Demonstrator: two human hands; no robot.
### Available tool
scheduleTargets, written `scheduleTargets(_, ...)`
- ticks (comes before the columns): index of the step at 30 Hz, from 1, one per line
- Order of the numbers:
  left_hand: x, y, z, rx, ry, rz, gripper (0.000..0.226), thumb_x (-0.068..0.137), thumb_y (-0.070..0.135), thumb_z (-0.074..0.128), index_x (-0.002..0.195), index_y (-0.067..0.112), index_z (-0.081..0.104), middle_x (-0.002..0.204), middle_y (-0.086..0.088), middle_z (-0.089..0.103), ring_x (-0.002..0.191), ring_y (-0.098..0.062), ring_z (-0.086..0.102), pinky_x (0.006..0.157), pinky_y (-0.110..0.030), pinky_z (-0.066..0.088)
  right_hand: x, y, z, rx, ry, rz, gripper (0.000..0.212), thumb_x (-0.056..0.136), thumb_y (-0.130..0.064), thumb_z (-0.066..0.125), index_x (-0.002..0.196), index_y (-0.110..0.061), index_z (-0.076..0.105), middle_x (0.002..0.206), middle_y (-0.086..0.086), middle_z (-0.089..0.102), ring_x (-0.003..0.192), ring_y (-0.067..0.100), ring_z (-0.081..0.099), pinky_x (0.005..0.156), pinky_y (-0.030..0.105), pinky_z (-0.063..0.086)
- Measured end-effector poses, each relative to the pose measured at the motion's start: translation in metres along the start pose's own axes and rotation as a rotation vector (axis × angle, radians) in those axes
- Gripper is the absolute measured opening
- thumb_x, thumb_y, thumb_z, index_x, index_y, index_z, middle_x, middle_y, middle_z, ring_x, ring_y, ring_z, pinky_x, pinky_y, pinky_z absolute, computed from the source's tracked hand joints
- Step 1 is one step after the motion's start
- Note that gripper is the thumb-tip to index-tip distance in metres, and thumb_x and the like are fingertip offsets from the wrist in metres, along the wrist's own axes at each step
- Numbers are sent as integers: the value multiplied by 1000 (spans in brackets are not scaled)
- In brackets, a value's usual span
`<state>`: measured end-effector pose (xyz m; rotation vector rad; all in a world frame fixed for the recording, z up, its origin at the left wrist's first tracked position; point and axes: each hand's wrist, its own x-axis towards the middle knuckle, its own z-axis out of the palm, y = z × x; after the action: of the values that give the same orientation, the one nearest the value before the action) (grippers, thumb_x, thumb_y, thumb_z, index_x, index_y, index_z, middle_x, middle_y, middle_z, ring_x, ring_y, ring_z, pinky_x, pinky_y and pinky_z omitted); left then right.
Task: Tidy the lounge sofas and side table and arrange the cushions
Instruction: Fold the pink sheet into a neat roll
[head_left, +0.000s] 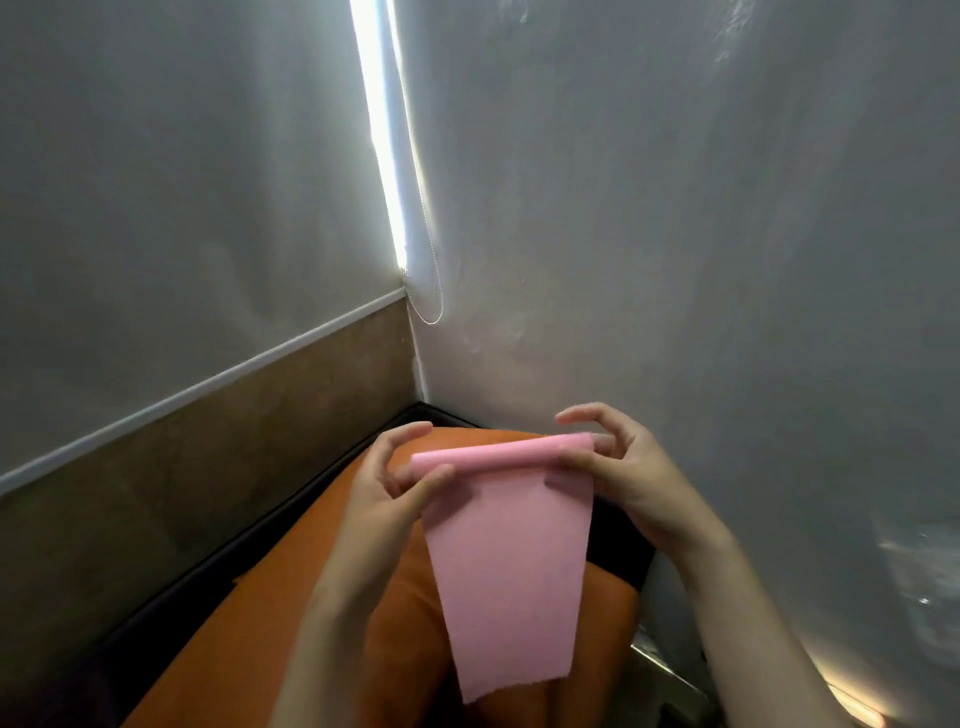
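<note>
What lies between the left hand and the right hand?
Head view: the rolled top of the pink sheet spans it; left hand and right hand pinch its ends.

Lounge corner, orange leather sofa (322, 613) against grey walls (675, 234), blind cord (434, 291) by window gap

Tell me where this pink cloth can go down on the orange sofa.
Bare orange sofa lies left of the left hand, up to the black edge by the wall. A smaller patch shows right of the pink cloth. The right hand and cloth crowd the middle.
</note>
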<state>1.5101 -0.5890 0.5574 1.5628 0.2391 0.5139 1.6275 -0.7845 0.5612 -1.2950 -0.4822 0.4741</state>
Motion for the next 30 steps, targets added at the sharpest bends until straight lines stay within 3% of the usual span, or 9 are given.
scheduleTargets(3, -2, -10, -1, -43, -10, -67, 37, 79, 14, 72, 113, 26, 63, 89, 7, 71, 89, -12, 69, 70, -23, 56, -6, 5, -7, -35, -13, -20, 42, 69, -11, 75, 109, -18, 68, 97, 11, 73, 89, 21, 69, 79, 29, 56)
scheduleTargets(8, -8, -17, 8, -124, 2, -97, 23, 84, 3, 66, 103, 14, 68, 88, 0, 71, 85, -17, 69, 71, -25, 57, -13, 11, -11, -63, 10, -42, 29, 77, 4, 69, 104, -9, 69, 98, 6, 73, 95, 18, 67, 83, 26, 54)
scheduleTargets(14, -18, -8, 12, -172, -22, -70, 26, 82, 23, 62, 106, 15, 60, 83, 0, 66, 70, -13, 64, 52, -25, 53, -17, 11, -4, 89, -57, 40, 22, 80, -9, 66, 102, -12, 66, 86, 13, 68, 78, 24, 66, 64, 36, 59)
scheduleTargets(18, -21, -8, 6, -80, -26, -56, 20, 83, 25, 65, 104, 25, 63, 86, 4, 65, 76, -14, 62, 60, -28, 51, -15, 13, -5, 49, -81, 24, 25, 76, -10, 71, 99, -20, 69, 89, 12, 70, 79, 23, 65, 68, 35, 58)
scheduleTargets(20, -22, -10, 2, -30, -4, -57, 17, 82, 35, 71, 97, 30, 65, 85, 8, 63, 77, -14, 60, 62, -28, 49, -13, 13, -4, 43, -110, 33, 30, 69, -21, 82, 96, -20, 70, 91, 12, 70, 82, 26, 66, 78, 45, 58)
scheduleTargets(22, -22, -8, 1, 18, 37, -24, 21, 80, 45, 69, 90, 27, 65, 80, 10, 60, 74, -13, 56, 61, -26, 45, -11, 14, -2, 35, -109, 40, 45, 56, -38, 91, 89, -16, 70, 85, 11, 69, 79, 26, 66, 76, 47, 58)
scheduleTargets(24, -23, -6, 2, 19, 73, 17, 23, 85, 37, 69, 88, 16, 62, 77, 5, 56, 66, -5, 53, 56, -18, 41, -10, 15, 2, 9, -95, 25, 48, 53, -45, 91, 81, -13, 68, 78, 10, 66, 74, 25, 65, 73, 47, 58)
scheduleTargets(27, -24, 0, 4, -22, 74, -14, 15, 89, 13, 62, 101, 5, 59, 79, -6, 56, 59, -2, 60, 49, -14, 46, -8, 16, 6, 1, -87, 0, 36, 64, -36, 86, 82, -13, 66, 79, 12, 66, 75, 27, 65, 78, 53, 57)
scheduleTargets(30, -21, 1, -2, -26, 62, -63, 35, 80, 22, 69, 115, 22, 60, 89, -5, 66, 76, -15, 70, 62, -24, 55, -5, 16, 6, 3, -52, 8, 29, 70, -20, 78, 98, -18, 69, 90, 16, 70, 82, 29, 69, 81, 46, 57)
